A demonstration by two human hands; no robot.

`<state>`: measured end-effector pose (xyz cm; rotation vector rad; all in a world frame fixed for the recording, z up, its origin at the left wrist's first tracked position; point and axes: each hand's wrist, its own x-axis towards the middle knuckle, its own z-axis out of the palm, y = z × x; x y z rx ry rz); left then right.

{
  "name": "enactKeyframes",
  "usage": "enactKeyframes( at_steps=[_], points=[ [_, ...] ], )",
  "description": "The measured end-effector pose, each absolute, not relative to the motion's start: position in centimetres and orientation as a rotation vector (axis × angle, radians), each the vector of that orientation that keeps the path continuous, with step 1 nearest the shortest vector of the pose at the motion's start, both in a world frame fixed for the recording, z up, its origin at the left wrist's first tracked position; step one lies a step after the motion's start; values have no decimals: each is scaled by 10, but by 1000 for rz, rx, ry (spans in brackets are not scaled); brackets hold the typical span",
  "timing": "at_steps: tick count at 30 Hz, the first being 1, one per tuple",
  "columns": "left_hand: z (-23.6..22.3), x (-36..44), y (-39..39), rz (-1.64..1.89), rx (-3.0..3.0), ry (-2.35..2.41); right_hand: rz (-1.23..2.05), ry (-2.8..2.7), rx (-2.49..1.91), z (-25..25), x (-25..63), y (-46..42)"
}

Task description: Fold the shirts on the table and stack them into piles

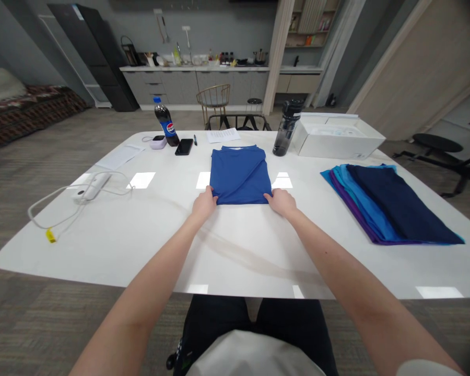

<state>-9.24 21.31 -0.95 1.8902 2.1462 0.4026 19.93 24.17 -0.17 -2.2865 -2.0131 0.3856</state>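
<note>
A blue shirt (240, 174), folded into a rectangle, lies flat on the white table (235, 245) in front of me. My left hand (203, 203) pinches its near left corner. My right hand (281, 201) pinches its near right corner. Both hands rest on the tabletop with fingers closed on the fabric edge.
A stack of blue, purple and navy shirts (389, 206) lies at the right. Behind the shirt stand a dark water bottle (285, 129), a white box (339, 137), a cola bottle (165, 122), a phone (184, 147) and papers (223, 135). A white cabled device (92, 187) lies left.
</note>
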Motion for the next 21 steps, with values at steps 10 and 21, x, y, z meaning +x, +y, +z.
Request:
enactKeyframes(
  at_steps=[10,21],
  points=[
    [33,-129,187,-54,1691,1397,1413,-2559,-2037,36,236,232],
    [-1,-110,293,539,1729,2124,694,-1732,-2077,-11,220,327]
  ],
)
